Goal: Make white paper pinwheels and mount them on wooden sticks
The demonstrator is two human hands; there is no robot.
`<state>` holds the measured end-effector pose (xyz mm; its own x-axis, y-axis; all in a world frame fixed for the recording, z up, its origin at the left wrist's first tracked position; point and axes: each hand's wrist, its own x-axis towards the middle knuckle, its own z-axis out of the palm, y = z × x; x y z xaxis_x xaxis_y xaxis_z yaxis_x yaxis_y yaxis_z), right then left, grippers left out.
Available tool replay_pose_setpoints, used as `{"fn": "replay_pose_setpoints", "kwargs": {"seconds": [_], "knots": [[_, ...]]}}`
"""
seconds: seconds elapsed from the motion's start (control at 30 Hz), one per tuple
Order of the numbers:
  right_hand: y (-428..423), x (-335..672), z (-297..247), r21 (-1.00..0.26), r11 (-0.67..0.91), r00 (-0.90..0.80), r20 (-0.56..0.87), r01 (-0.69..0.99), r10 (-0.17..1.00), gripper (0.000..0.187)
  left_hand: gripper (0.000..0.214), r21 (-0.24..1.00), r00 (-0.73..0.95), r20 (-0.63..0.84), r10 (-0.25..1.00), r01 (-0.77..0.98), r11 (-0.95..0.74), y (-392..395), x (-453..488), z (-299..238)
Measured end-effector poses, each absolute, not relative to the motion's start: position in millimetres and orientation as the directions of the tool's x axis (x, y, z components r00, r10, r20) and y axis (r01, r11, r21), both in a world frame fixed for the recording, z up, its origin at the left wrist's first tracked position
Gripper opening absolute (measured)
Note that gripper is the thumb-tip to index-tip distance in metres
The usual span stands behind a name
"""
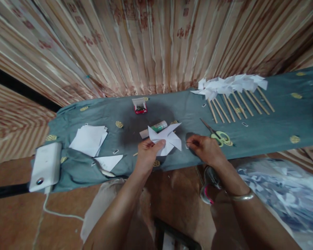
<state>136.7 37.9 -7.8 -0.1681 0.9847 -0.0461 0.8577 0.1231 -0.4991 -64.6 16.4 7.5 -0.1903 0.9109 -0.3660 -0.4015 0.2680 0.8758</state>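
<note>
A person at a low table spread with a teal cloth (pixel 263 132) holds a white paper pinwheel (pixel 169 139) just above the cloth, near its front edge and about midway along it. The left hand (pixel 146 153) grips the pinwheel from below, thumb and fingers closed on its lower left vanes. The right hand (pixel 205 149) rests on the cloth just to the right of the pinwheel, not touching it. Its thumb and forefinger are pressed together at the tips on something too small to make out, and the other fingers are curled under. A metal bangle (pixel 241 198) circles that wrist.

Just behind the pinwheel lies a glue stick (pixel 156 127) on its side, and farther back a small red box (pixel 140 106) stands open. Green-handled scissors (pixel 219 136) lie beside the right hand, blades pointing away to the left. Beyond them, toward the far right, a row of finished pinwheels (pixel 232 85) on wooden sticks (pixel 240 104) lies flat, heads to the curtain (pixel 146 45). To the left sits a loose stack of white paper (pixel 88 139), with a cut triangle (pixel 110 161) nearer the front edge. A white device (pixel 45 166) with a cord rests at the cloth's left end.
</note>
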Motion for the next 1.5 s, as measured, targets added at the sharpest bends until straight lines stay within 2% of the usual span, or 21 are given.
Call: {"fn": "replay_pose_setpoints", "kwargs": {"seconds": [0.17,0.23,0.33,0.47,0.53,0.63,1.03,1.5], "knots": [[30.8,139.0,-9.0,-0.416,0.194,-0.206,0.017,0.888,0.978,0.017,0.02,0.873,-0.192,-0.361,0.913,-0.414,0.258,16.4,-61.4,6.7],[28.5,140.4,-7.4,-0.426,0.201,-0.194,0.061,0.882,0.979,0.018,0.02,0.873,-0.19,-0.358,0.914,-0.416,0.255,16.6,-59.4,6.0],[25.7,142.0,0.7,-0.597,0.167,-0.121,0.117,0.784,0.986,0.015,0.02,0.871,-0.181,-0.356,0.917,-0.419,0.255,16.8,-55.6,5.2],[21.5,138.0,16.5,-0.893,0.163,-0.012,0.174,0.419,0.985,0.006,0.02,0.876,-0.156,-0.334,0.929,-0.415,0.245,16.3,-48.8,5.4],[18.3,132.1,21.9,-0.948,0.188,0.0,0.194,0.257,0.981,0.002,0.02,0.879,-0.146,-0.326,0.934,-0.41,0.243,15.8,-44.2,6.6],[13.3,122.2,23.7,-0.977,0.149,-0.038,0.145,0.151,0.989,0.002,0.018,0.88,-0.117,-0.324,0.939,-0.403,0.253,14.8,-36.3,9.5],[14.9,121.2,16.0,-0.99,0.078,-0.045,0.073,0.117,0.996,0.003,0.023,0.898,-0.053,-0.286,0.957,-0.364,0.248,15.6,-22.0,8.6],[15.8,124.5,15.9,-0.994,0.01,-0.079,0.001,0.105,0.997,0.005,0.017,0.918,-0.051,-0.253,0.966,-0.33,0.223,13.8,-23.0,8.9]]}}
